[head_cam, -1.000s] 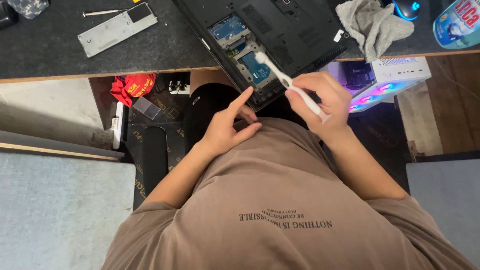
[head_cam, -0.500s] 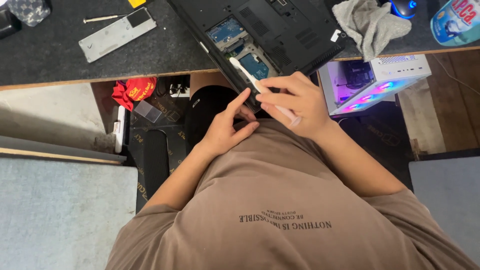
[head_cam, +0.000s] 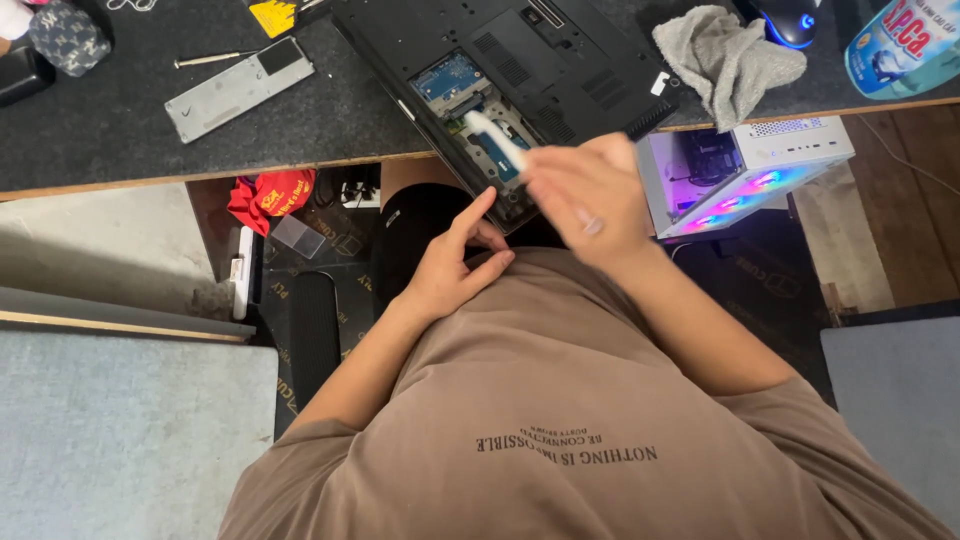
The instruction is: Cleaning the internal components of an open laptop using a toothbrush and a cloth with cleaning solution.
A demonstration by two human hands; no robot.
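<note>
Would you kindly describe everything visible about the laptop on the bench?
The laptop is black, looks plastic, and lies upside down at an angle on the dark bench mat. Its bottom cover is off one bay, exposing blue-green circuit boards. Its near corner overhangs the bench edge. The right hand holds a white brush over the open bay.

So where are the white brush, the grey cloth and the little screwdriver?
White brush [head_cam: 497, 138]: head view, on its blurred head over the open laptop bay.
Grey cloth [head_cam: 727, 62]: head view, on the middle of its crumpled folds.
Screwdriver [head_cam: 212, 59]: head view, on its thin metal shaft.
</note>
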